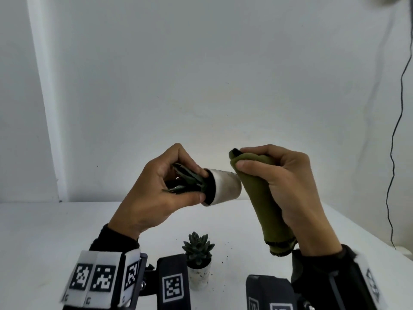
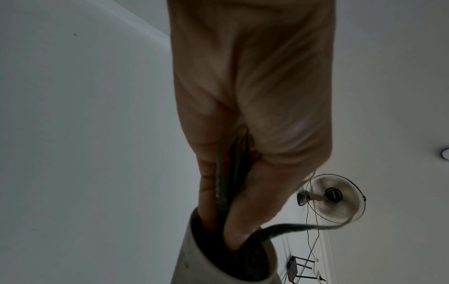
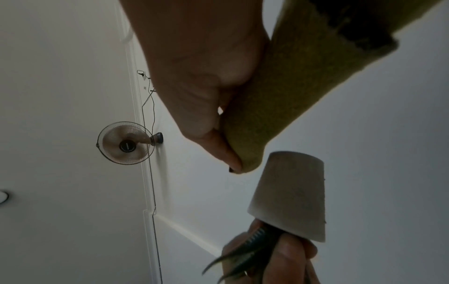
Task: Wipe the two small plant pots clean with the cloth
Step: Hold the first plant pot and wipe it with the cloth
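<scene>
White second pot on table, head view only

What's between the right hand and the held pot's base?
Only the green cloth, which the right hand grips. In the head view it meets the base of the held pot; the right wrist view shows a slim gap between cloth tip and pot.

A pot is held sideways above the table at its rim end by the left hand; its base points at the cloth gripped just beside it in the right hand. Below the grip, a second pot stands on the table.
</scene>
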`<state>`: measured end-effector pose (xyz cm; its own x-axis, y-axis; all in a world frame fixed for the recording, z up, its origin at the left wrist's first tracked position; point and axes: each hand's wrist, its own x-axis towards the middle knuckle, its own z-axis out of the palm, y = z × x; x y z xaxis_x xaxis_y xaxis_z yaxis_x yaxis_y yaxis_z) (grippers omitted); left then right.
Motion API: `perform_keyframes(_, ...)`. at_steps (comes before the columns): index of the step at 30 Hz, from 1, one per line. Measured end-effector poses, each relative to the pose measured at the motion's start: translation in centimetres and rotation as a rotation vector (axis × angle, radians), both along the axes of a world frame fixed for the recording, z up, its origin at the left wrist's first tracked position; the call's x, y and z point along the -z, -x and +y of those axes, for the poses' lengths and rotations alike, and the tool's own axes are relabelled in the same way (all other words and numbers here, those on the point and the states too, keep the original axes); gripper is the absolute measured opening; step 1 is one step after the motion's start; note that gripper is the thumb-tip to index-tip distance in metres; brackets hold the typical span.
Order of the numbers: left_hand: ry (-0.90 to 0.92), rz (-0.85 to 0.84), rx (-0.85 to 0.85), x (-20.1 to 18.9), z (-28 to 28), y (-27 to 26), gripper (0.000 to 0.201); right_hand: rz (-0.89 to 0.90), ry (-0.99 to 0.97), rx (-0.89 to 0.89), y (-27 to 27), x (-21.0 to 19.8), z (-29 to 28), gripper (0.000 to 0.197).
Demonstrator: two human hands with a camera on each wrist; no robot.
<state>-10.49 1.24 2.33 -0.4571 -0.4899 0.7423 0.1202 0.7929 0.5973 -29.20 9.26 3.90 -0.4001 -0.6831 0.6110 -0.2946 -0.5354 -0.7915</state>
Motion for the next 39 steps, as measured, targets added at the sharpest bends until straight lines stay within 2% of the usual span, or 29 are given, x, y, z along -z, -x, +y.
perform_keyframes(4,0.053,-0.088,-0.007,-0.2,0.5,0.2,0.039,0.209,-0.074,0.034,-0.5,0.3,-0.5,0.013)
perform_keyframes(9,0.052,-0.077,-0.014,-0.2,0.5,0.4,0.038,0.260,-0.117,0.099,-0.1,0.7,-1.1,0.012)
perform_keyframes(15,-0.023,-0.018,-0.024,0.1,0.2,0.5,0.035,0.297,-0.138,0.409,0.9,1.4,-2.3,0.014)
perform_keyframes(17,-0.045,0.007,-0.025,0.1,-0.1,0.2,0.035,0.210,-0.092,0.456,1.3,1.3,-2.2,0.016)
perform_keyframes(19,-0.077,0.034,-0.021,0.1,-0.3,-0.1,0.035,0.051,-0.029,0.409,1.4,0.9,-1.8,0.016)
perform_keyframes(24,-0.208,0.165,0.045,0.5,-0.8,-0.1,0.040,-0.393,-0.007,0.066,1.1,-0.1,-0.7,0.019)
perform_keyframes(27,-0.292,0.246,0.091,0.6,-1.2,0.2,0.045,-0.546,-0.024,-0.110,1.0,-0.3,-0.5,0.016)
perform_keyframes(30,-0.351,0.291,0.121,0.6,-1.5,0.3,0.044,-0.622,-0.055,-0.193,1.0,-0.1,-0.8,0.016)
perform_keyframes(33,-0.399,0.296,0.147,0.6,-1.6,0.3,0.045,-0.534,-0.039,-0.179,1.0,0.1,-1.2,0.019)
perform_keyframes(39,-0.388,0.334,0.118,0.3,-0.9,1.0,0.033,-0.078,-0.020,-0.001,-0.1,0.4,-1.0,0.019)
